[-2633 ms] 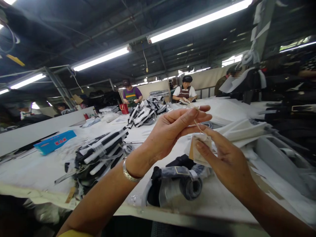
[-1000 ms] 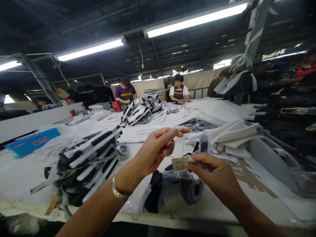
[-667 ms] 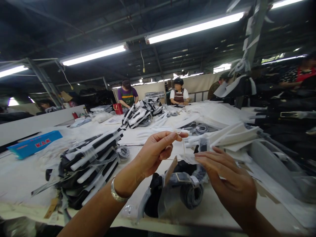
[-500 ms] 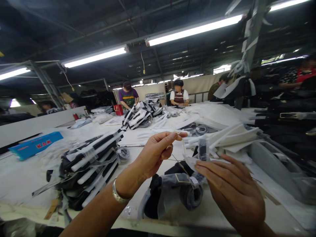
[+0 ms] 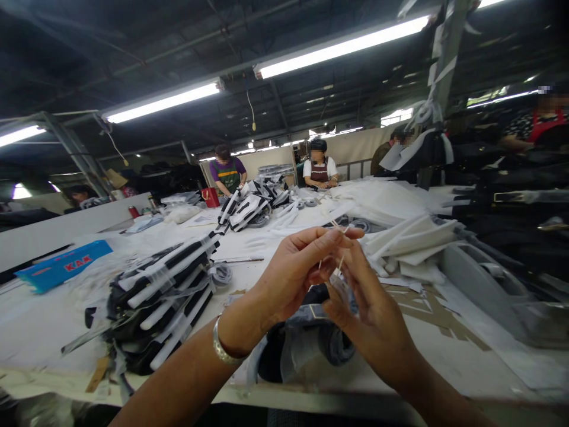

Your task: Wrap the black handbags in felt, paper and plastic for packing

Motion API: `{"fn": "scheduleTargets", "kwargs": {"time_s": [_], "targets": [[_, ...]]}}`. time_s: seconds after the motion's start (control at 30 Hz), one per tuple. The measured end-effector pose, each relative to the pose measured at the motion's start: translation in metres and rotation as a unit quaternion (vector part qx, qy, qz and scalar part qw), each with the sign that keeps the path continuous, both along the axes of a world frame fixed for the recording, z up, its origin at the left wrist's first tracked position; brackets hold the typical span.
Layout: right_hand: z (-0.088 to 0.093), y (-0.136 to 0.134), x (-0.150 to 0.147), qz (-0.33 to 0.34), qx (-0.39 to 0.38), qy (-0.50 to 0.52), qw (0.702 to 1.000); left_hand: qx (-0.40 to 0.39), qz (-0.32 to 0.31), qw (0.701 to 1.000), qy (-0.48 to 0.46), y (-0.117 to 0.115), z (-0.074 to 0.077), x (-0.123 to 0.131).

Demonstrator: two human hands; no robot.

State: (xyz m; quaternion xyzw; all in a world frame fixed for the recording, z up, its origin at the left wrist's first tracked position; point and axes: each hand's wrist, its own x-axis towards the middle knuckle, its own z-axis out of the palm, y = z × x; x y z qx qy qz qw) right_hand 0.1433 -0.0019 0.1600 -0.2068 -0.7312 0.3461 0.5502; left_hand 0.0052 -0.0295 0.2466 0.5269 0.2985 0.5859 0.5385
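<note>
My left hand (image 5: pixel 297 268) is raised over the table (image 5: pixel 40 314), thumb and forefinger pinched on a thin pale string (image 5: pixel 341 258). My right hand (image 5: pixel 371 308) is close against it, fingers curled, pinching the lower part of the same string. A small clear or pale tag end shows between the two hands. Below them lies a rolled dark belt in clear plastic (image 5: pixel 306 347) near the table's front edge. A silver bracelet sits on my left wrist.
A pile of black and white wrapped belts (image 5: pixel 164 290) lies at the left. A blue box (image 5: pixel 60 270) lies at the far left. White folded pieces (image 5: pixel 409 243) are stacked at the right beside a grey tray (image 5: pixel 484 284). Other people work at the far end of the table.
The brown card tag held by my right hand earlier is no longer seen. My right hand has risen and closed in against my left, both now pinching the string.
</note>
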Motion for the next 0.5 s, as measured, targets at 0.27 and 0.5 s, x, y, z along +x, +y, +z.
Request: {"fn": "scheduleTargets", "kwargs": {"time_s": [0.27, 0.5], "targets": [[-0.016, -0.007, 0.015, 0.049, -0.068, -0.022, 0.996, -0.005, 0.021, 1.000, -0.012, -0.006, -0.008, -0.007], [-0.052, -0.033, 0.034, 0.203, -0.434, -0.119, 0.870, -0.062, 0.036, 0.969, 0.236, 0.008, -0.044, -0.055]]}}
